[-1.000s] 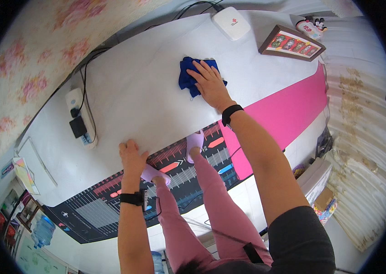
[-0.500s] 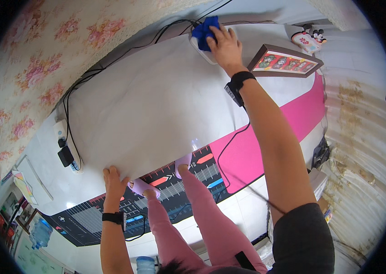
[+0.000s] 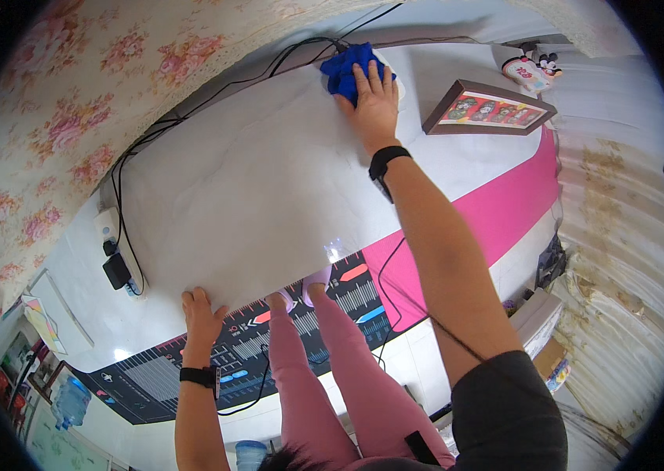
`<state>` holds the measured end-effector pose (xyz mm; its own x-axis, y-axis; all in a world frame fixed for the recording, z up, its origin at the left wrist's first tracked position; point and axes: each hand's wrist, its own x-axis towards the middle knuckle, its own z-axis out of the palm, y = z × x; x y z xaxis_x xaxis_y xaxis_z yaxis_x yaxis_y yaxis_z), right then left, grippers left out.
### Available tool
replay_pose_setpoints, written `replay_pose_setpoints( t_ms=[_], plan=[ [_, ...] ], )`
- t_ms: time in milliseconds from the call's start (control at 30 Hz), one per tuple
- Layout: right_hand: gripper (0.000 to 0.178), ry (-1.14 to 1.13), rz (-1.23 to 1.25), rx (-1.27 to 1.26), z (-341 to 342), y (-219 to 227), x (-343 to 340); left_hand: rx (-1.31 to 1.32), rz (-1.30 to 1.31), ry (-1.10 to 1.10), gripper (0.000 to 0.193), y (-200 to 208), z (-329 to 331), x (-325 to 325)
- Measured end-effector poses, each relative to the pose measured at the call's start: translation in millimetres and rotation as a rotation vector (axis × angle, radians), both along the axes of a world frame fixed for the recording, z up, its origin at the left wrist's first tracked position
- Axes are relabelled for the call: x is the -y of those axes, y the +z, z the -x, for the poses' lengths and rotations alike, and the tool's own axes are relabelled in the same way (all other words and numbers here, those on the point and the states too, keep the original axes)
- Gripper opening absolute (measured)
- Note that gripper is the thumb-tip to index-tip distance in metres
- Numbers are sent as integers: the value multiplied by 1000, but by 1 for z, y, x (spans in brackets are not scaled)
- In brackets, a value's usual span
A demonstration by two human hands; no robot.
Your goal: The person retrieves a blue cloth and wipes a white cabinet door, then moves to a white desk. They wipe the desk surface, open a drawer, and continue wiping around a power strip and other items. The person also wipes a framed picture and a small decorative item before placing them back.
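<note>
At the far edge of the white table [image 3: 230, 188], my right hand [image 3: 372, 102] presses a crumpled blue cloth [image 3: 341, 74]. Its fingers are stretched and apart over the cloth, not wrapped round it. Partly hidden under the cloth and hand is a white object with a rounded edge [image 3: 399, 82]; I cannot tell its kind. My left hand [image 3: 202, 314] rests at the table's near edge, empty, with its fingers apart and slightly bent. Each wrist wears a black strap with a small device.
A brown picture frame [image 3: 489, 108] leans right of my right hand, with a small figurine [image 3: 528, 71] behind it. Black cables [image 3: 191, 111] run along the far edge. A power strip [image 3: 116, 251] with a black plug lies at left. A pink mat [image 3: 497, 204] borders the table.
My right hand and the blue cloth have shifted left and slightly nearer, and the fingers are straighter. My left foot has moved right, closer to the other. My left hand stays nearly in place.
</note>
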<state>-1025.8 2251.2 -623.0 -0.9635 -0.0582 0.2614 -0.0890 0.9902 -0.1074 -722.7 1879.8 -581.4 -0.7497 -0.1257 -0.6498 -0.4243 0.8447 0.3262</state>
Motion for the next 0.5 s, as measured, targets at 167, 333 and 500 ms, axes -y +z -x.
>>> replay_pose_setpoints(
  t_ms=[167, 333, 500],
  plan=[
    [55, 177, 72, 51, -33, 1, 16, 13, 6, -26, 45, -4, -3, 3],
    [50, 598, 375, 150, -85, 34, 31, 13, 13, -43, 46, -4, -3, 3],
    [58, 242, 303, -169, -30, 56, -19, 32, 0, -1, 45, 2, 1, 0]
  ],
)
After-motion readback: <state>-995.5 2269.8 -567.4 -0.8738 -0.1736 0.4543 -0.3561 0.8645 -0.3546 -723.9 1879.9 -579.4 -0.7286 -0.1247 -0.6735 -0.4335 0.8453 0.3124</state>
